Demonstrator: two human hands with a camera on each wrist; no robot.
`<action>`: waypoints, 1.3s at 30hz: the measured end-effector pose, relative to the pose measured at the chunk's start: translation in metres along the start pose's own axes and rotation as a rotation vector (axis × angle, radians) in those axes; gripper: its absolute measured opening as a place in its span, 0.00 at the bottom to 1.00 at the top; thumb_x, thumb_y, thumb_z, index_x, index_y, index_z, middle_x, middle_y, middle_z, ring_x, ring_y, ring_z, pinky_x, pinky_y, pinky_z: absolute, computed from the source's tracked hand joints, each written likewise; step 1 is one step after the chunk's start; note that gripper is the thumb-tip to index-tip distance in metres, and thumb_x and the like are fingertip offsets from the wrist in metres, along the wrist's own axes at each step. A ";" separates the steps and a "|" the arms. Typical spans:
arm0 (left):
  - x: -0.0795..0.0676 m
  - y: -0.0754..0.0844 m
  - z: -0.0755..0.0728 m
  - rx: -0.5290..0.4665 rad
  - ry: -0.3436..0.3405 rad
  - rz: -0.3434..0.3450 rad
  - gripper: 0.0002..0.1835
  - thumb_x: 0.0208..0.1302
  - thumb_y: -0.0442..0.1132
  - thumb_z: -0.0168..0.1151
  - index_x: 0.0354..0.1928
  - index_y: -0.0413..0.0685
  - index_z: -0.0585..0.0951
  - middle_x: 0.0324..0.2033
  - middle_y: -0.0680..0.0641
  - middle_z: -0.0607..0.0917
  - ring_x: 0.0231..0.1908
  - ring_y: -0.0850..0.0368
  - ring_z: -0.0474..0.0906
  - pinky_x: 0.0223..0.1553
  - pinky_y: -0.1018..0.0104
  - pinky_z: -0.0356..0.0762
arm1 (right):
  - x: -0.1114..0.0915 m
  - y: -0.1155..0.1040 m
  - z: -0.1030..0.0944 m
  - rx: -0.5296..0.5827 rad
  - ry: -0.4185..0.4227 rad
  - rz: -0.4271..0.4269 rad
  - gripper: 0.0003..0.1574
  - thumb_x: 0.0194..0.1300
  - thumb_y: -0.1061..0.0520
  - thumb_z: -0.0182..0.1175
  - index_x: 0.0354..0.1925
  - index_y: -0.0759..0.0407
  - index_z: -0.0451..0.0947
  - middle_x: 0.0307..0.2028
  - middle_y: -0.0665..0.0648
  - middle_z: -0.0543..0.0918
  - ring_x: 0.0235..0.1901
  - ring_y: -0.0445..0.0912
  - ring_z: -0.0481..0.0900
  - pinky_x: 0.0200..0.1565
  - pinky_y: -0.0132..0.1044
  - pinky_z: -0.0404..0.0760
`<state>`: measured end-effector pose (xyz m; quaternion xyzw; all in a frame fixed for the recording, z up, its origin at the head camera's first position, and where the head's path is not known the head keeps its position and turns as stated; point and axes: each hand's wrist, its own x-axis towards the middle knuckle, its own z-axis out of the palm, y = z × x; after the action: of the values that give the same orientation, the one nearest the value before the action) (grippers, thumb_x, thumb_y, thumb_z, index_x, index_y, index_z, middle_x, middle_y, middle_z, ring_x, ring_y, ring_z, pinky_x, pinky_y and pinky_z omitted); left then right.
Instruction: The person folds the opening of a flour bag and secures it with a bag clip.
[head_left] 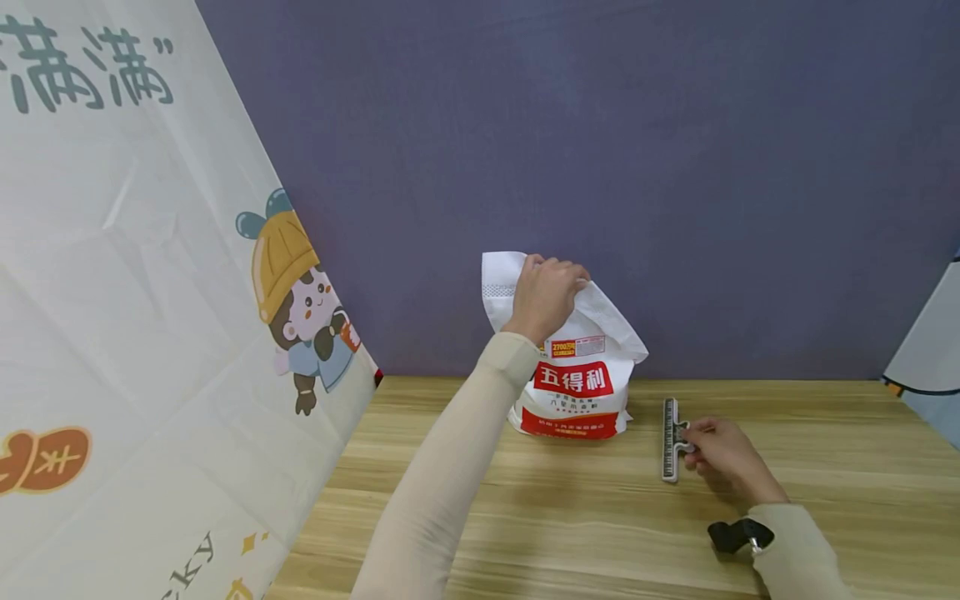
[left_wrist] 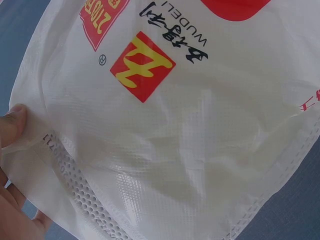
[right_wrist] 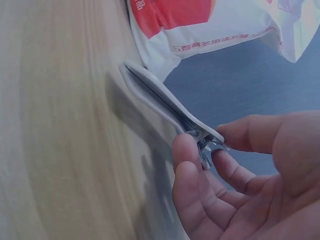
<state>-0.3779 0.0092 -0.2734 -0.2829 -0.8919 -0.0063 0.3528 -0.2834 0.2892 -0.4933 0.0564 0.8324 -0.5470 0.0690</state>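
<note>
Left hand [left_wrist: 15, 217] gripping white bag [left_wrist: 195, 145], red diamond logo [left_wrist: 142, 66], blue backdrop [left_wrist: 292, 207]

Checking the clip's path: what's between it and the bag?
Only a narrow strip of bare wooden tabletop separates the clip in the right hand from the bag; the head view shows it.

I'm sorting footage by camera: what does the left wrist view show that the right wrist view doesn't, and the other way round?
Only the left wrist view shows the left grip holding the white bag by its edge, along with the bag's dotted band and red square logo.

Only the right wrist view shows the right grip pinching a clip at its handle end, and the wooden table.

Both share part of the white bag, with red printing, and the bluish backdrop.
</note>
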 end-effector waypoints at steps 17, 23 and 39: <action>-0.001 -0.001 0.000 -0.014 0.001 0.002 0.11 0.76 0.48 0.57 0.49 0.63 0.88 0.46 0.62 0.91 0.46 0.64 0.85 0.60 0.61 0.71 | -0.006 -0.017 -0.012 -0.029 0.037 -0.068 0.34 0.77 0.56 0.51 0.67 0.82 0.58 0.41 0.62 0.84 0.31 0.41 0.84 0.32 0.36 0.85; -0.001 -0.001 0.001 -0.014 -0.010 -0.002 0.11 0.76 0.48 0.57 0.49 0.64 0.88 0.46 0.62 0.91 0.47 0.64 0.85 0.61 0.60 0.71 | -0.010 -0.024 -0.015 -0.071 0.081 -0.139 0.30 0.78 0.58 0.48 0.65 0.81 0.58 0.47 0.69 0.78 0.33 0.41 0.82 0.33 0.35 0.84; 0.001 -0.001 0.002 -0.013 -0.022 -0.001 0.12 0.76 0.48 0.56 0.51 0.64 0.88 0.48 0.62 0.90 0.47 0.64 0.85 0.60 0.61 0.71 | -0.017 -0.033 -0.014 -0.052 0.196 -0.302 0.25 0.82 0.60 0.43 0.66 0.78 0.58 0.48 0.68 0.74 0.34 0.29 0.78 0.37 0.32 0.83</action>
<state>-0.3805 0.0089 -0.2737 -0.2849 -0.8958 -0.0093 0.3411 -0.2729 0.2885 -0.4553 -0.0180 0.8480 -0.5214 -0.0936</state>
